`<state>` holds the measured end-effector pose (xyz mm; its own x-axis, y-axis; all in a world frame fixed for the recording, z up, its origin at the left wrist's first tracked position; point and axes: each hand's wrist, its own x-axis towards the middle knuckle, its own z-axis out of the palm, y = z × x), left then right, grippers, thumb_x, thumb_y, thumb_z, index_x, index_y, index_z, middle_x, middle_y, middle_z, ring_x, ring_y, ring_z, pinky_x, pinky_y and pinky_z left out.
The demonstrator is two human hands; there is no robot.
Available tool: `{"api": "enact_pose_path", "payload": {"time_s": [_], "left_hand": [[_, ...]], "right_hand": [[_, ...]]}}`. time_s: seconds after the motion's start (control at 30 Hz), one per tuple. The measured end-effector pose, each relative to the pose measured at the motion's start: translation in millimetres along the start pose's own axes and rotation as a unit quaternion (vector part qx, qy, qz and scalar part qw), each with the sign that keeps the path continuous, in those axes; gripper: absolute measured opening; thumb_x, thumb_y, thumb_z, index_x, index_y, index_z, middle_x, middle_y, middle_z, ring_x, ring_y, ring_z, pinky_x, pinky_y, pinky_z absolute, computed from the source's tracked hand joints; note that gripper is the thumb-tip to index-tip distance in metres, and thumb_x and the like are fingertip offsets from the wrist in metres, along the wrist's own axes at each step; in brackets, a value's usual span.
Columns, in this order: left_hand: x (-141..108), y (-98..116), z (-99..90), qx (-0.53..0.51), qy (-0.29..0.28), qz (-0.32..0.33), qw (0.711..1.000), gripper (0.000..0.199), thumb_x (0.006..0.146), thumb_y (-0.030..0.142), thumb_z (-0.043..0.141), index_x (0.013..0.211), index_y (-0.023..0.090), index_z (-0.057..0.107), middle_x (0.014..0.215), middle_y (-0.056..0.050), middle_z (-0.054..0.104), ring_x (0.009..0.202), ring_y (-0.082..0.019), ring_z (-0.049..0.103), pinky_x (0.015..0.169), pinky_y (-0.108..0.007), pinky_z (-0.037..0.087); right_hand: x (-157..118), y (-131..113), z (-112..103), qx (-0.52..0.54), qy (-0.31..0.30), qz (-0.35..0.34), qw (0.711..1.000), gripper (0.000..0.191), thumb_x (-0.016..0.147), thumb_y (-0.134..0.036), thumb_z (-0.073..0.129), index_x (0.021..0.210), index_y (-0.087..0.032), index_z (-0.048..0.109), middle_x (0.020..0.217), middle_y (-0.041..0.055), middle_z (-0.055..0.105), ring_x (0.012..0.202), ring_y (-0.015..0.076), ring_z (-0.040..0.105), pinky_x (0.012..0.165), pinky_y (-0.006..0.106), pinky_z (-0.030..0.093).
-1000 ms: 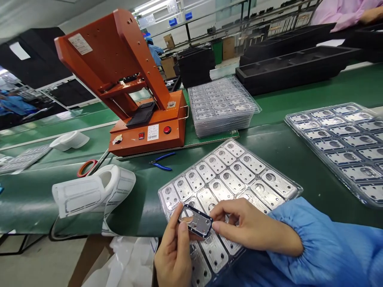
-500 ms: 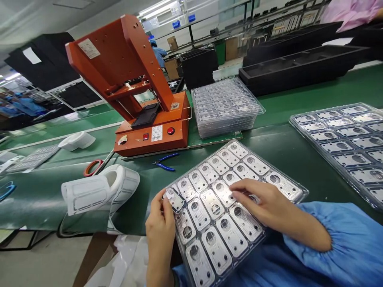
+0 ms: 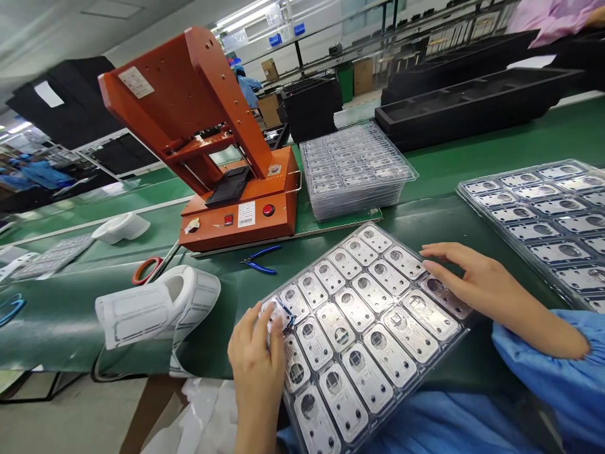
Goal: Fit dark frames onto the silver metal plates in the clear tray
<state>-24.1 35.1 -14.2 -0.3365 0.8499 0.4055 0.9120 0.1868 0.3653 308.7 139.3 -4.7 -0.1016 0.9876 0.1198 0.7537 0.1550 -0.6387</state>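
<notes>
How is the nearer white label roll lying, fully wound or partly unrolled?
Partly unrolled: from the label roll, a loose strip trails down over the front edge of the green bench.

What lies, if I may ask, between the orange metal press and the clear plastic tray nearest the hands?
Blue-handled pliers, on the green surface, in the head view.

A factory assembly workshop. An orange press (image 3: 227, 145), part trays (image 3: 357, 170) and far workers (image 3: 40, 173) in blue show it.
</notes>
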Motion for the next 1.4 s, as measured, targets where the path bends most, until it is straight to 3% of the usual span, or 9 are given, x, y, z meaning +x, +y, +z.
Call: {"api": "enact_pose_path", "payload": {"time_s": [0.13, 0.3, 0.4, 0.5, 0.6, 0.7, 0.93, 1.17, 1.4], "left_hand": [[-14.0, 0.9, 0.4, 0.016, -0.075, 0.046, 0.996, 0.031, 0.092, 0.030, 0.042, 0.115, 0.028, 0.063, 0.128, -0.008, 0.059, 0.128, -0.030, 0.043, 0.108, -0.062, 0.003], [-15.7, -4.1, -0.9, 0.015, -0.085, 0.013, 0.996, 0.027, 0.092, 0.029, 0.042, 0.101, 0.025, 0.068, 0.122, -0.008, 0.064, 0.129, -0.029, 0.043, 0.108, -0.063, 0.004], [-15.8, -6.3, -5.1, -0.026, -0.083, -0.020, 0.996, 0.030, 0.092, 0.033, 0.041, 0.107, 0.024, 0.065, 0.134, -0.008, 0.054, 0.135, -0.027, 0.035, 0.111, -0.058, 0.007], [-22.7, -4.9, -10.4, -0.079, -0.053, -0.106, 0.990, 0.045, 0.089, 0.043, 0.043, 0.127, 0.020, 0.052, 0.148, -0.011, 0.036, 0.138, -0.026, 0.029, 0.112, -0.049, 0.019], [-35.0, 1.6, -13.7, -0.107, -0.056, -0.268, 0.956, 0.060, 0.088, 0.053, 0.041, 0.137, 0.019, 0.042, 0.145, -0.013, 0.041, 0.135, -0.029, 0.034, 0.111, -0.047, 0.025], [-43.8, 11.1, -13.8, -0.136, -0.093, -0.348, 0.923, 0.065, 0.087, 0.058, 0.037, 0.141, 0.022, 0.037, 0.146, -0.010, 0.040, 0.136, -0.028, 0.032, 0.113, -0.045, 0.021], [-25.2, 16.7, -6.6, -0.179, -0.129, -0.338, 0.915, 0.071, 0.086, 0.058, 0.042, 0.144, 0.018, 0.031, 0.149, -0.009, 0.035, 0.138, -0.024, 0.028, 0.114, -0.038, 0.017], [2.5, 14.4, 12.8, -0.255, -0.132, -0.306, 0.908, 0.067, 0.084, 0.051, 0.052, 0.142, 0.021, 0.037, 0.144, -0.009, 0.043, 0.133, -0.025, 0.037, 0.111, -0.040, 0.026], [5.0, 5.1, 14.2, -0.291, -0.155, -0.293, 0.897, 0.056, 0.089, 0.035, 0.049, 0.142, 0.021, 0.036, 0.145, -0.008, 0.041, 0.134, -0.020, 0.037, 0.112, -0.037, 0.026]], "right_hand": [[3.1, 9.0, 2.1, 0.014, -0.069, 0.049, 0.996, 0.041, 0.087, -0.052, 0.046, 0.115, -0.027, 0.060, 0.119, 0.0039, 0.062, 0.101, 0.0242, 0.061, 0.079, 0.035, 0.051], [4.4, 9.4, 5.1, 0.071, -0.104, 0.083, 0.989, 0.043, 0.087, -0.052, 0.046, 0.117, -0.024, 0.059, 0.111, 0.0057, 0.066, 0.097, 0.0240, 0.064, 0.084, 0.036, 0.051], [5.1, 15.1, 7.8, 0.105, -0.100, 0.085, 0.986, 0.046, 0.085, -0.051, 0.049, 0.121, -0.023, 0.056, 0.117, 0.0065, 0.064, 0.103, 0.0244, 0.062, 0.088, 0.036, 0.050], [5.3, 18.3, 9.1, 0.108, -0.094, 0.095, 0.985, 0.047, 0.084, -0.051, 0.051, 0.121, -0.022, 0.057, 0.118, 0.0069, 0.064, 0.104, 0.0253, 0.062, 0.088, 0.036, 0.051], [5.5, 15.4, 8.2, 0.081, -0.102, 0.106, 0.986, 0.043, 0.086, -0.050, 0.049, 0.118, -0.024, 0.061, 0.110, 0.0052, 0.068, 0.093, 0.0245, 0.065, 0.081, 0.036, 0.052], [5.8, 10.6, 6.7, 0.078, -0.100, 0.101, 0.987, 0.042, 0.085, -0.048, 0.050, 0.117, -0.024, 0.062, 0.101, 0.0042, 0.071, 0.081, 0.0228, 0.067, 0.072, 0.033, 0.053], [2.8, 14.8, -1.7, 0.092, -0.093, 0.133, 0.982, 0.043, 0.078, -0.051, 0.054, 0.109, -0.022, 0.067, 0.091, 0.0043, 0.073, 0.075, 0.0236, 0.067, 0.064, 0.032, 0.053], [-8.2, 18.1, -15.6, 0.095, -0.067, 0.182, 0.976, 0.034, 0.078, -0.045, 0.059, 0.099, -0.021, 0.070, 0.084, 0.0064, 0.074, 0.070, 0.0222, 0.068, 0.055, 0.027, 0.049], [-13.6, 8.6, -14.9, 0.043, -0.035, 0.172, 0.983, 0.037, 0.077, -0.049, 0.055, 0.097, -0.022, 0.070, 0.088, 0.0043, 0.073, 0.075, 0.0226, 0.065, 0.066, 0.031, 0.047]]}}
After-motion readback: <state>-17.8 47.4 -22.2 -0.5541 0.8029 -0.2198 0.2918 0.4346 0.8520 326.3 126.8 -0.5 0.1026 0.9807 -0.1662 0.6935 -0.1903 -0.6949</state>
